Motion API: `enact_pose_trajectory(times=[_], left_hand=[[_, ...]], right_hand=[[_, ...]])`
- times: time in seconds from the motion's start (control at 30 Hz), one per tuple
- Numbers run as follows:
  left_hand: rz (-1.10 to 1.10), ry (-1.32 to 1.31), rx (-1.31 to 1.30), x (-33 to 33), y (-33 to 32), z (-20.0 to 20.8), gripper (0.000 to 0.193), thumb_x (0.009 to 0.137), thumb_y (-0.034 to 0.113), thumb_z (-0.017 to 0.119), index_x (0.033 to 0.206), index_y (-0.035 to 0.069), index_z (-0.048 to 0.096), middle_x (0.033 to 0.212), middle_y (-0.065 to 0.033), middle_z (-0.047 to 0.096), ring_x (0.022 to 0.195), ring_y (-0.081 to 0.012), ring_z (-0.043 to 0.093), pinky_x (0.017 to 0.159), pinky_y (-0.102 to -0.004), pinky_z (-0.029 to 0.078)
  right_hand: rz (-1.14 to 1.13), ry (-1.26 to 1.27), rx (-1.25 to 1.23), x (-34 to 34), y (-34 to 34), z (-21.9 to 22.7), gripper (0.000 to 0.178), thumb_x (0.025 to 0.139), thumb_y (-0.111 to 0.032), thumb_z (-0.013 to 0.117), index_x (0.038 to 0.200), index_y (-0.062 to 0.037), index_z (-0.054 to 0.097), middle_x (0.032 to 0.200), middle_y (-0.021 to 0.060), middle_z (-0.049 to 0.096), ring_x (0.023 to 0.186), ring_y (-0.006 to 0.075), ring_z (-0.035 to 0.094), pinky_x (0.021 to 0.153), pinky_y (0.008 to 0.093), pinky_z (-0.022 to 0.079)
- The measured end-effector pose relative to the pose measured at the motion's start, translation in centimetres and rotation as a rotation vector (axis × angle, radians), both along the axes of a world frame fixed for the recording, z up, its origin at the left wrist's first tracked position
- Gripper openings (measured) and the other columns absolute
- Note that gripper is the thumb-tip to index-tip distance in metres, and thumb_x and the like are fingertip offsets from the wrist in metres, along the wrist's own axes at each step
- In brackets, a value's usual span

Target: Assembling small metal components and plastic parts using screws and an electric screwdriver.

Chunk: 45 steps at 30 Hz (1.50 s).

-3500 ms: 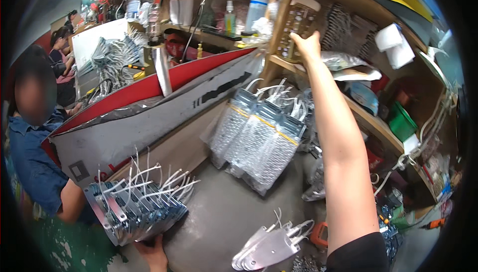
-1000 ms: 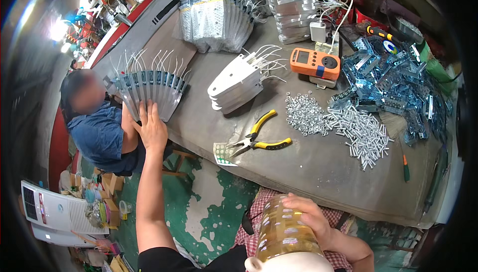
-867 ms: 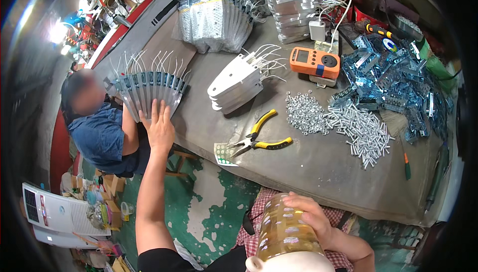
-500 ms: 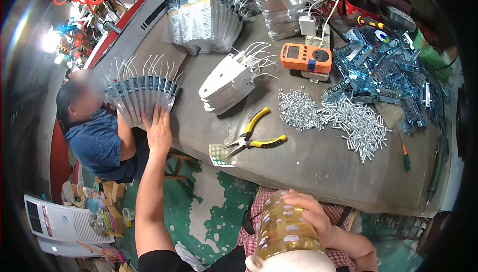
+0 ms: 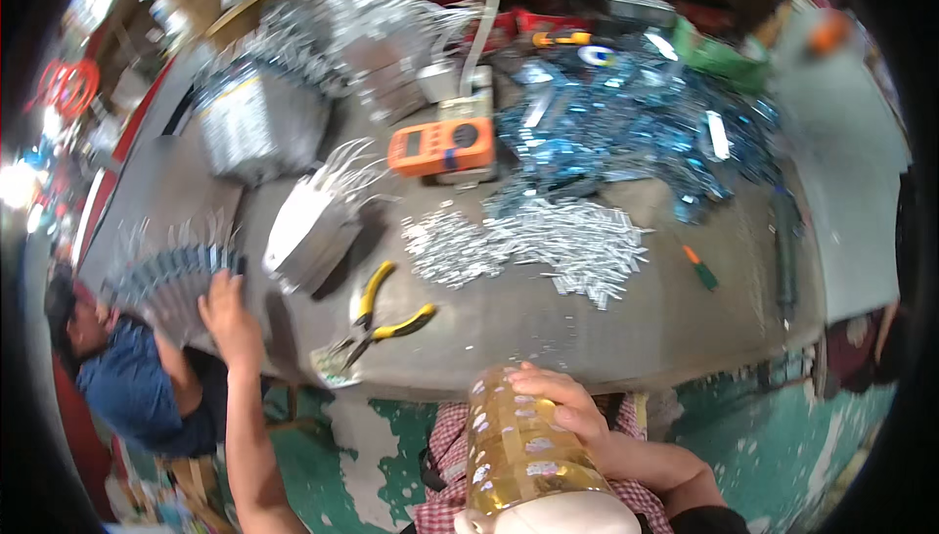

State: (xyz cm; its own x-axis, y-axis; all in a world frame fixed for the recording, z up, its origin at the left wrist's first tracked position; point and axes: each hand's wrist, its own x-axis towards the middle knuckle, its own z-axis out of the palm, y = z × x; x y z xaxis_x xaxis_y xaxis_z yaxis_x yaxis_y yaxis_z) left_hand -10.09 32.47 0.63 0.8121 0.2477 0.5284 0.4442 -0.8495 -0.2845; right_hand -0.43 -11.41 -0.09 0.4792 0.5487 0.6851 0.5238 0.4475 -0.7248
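Note:
Stretched out to the far left, my left hand [image 5: 233, 324] has its fingers apart against a fanned row of flat metallic pieces [image 5: 176, 289] with dark strips and wires on top. My right hand [image 5: 565, 399] is wrapped round an amber see-through bottle [image 5: 518, 446] with pale patches, held upright at the table's front edge. Its large whitish top [image 5: 562, 514] is nearest to me. On the table between my hands lie yellow-and-black pliers [image 5: 372, 324], jaws apart, touching a small card [image 5: 333, 366]. Motion blurs the view somewhat.
Behind the pliers stands a stack of white plates [image 5: 311, 236] with wires. An orange meter [image 5: 442, 147], screws [image 5: 577, 245], nuts [image 5: 450, 248] and a heap of bluish metal brackets [image 5: 626, 118] fill the middle and right. A co-worker in blue [image 5: 137, 378] sits at left.
The view has swung to the right, so the table's things appear farther left. My left hand stays at the fanned pieces; my right hand still holds the bottle.

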Motion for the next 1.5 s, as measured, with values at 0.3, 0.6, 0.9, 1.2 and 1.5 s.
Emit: enact_pose_trajectory(times=[0.3, 0.6, 0.9, 1.2, 1.5], left_hand=[[-0.213, -0.076, -0.358, 9.9, -7.9, 3.8, 0.046, 0.085, 0.012, 0.054, 0.128, 0.003, 0.040, 0.135, -0.0162, 0.038, 0.123, -0.0328, 0.037, 0.101, -0.0376, 0.029], [-0.093, -0.035, -0.547, 11.6, -6.6, 2.0, 0.066, 0.073, 0.001, 0.064, 0.132, 0.005, 0.034, 0.127, -0.0185, 0.043, 0.118, -0.0348, 0.040, 0.098, -0.0390, 0.033], [-0.368, -0.347, -0.747, 11.3, -8.4, 2.1, 0.064, 0.077, -0.003, 0.057, 0.135, 0.005, 0.030, 0.131, -0.0132, 0.039, 0.119, -0.0236, 0.040, 0.097, -0.0319, 0.033], [-0.535, -0.486, -1.528, 7.8, -20.6, 0.6, 0.075, 0.070, 0.004, 0.055, 0.137, 0.002, 0.021, 0.128, -0.0135, 0.038, 0.121, -0.0240, 0.037, 0.100, -0.0365, 0.031], [-0.529, -0.496, -1.451, 7.5, -24.4, -1.3, 0.103, 0.064, 0.029, 0.076, 0.141, 0.008, 0.011, 0.130, -0.0098, 0.032, 0.118, -0.0250, 0.038, 0.100, -0.0445, 0.036]], right_hand=[[-0.431, -0.016, -0.126, 1.4, -7.9, 0.8, 0.075, 0.072, -0.014, 0.072, 0.133, -0.0196, 0.030, 0.128, 0.0213, 0.039, 0.116, 0.0389, 0.043, 0.098, 0.0538, 0.030], [-0.691, -0.203, 0.041, 2.0, -12.1, 1.2, 0.072, 0.071, -0.013, 0.073, 0.130, -0.0191, 0.034, 0.125, 0.0215, 0.042, 0.114, 0.0378, 0.044, 0.098, 0.0535, 0.030], [-0.714, -0.159, -0.030, 2.7, -13.3, 0.1, 0.074, 0.070, -0.011, 0.073, 0.131, -0.0197, 0.033, 0.124, 0.0214, 0.043, 0.113, 0.0372, 0.046, 0.099, 0.0514, 0.030], [-0.690, -0.147, -0.047, 3.3, -13.2, -0.1, 0.077, 0.068, -0.011, 0.075, 0.131, -0.0224, 0.032, 0.124, 0.0202, 0.042, 0.113, 0.0369, 0.046, 0.099, 0.0510, 0.031], [-0.715, -0.166, -0.019, 3.8, -13.4, -0.2, 0.078, 0.067, -0.010, 0.075, 0.131, -0.0222, 0.032, 0.125, 0.0198, 0.042, 0.113, 0.0368, 0.045, 0.099, 0.0514, 0.031]])
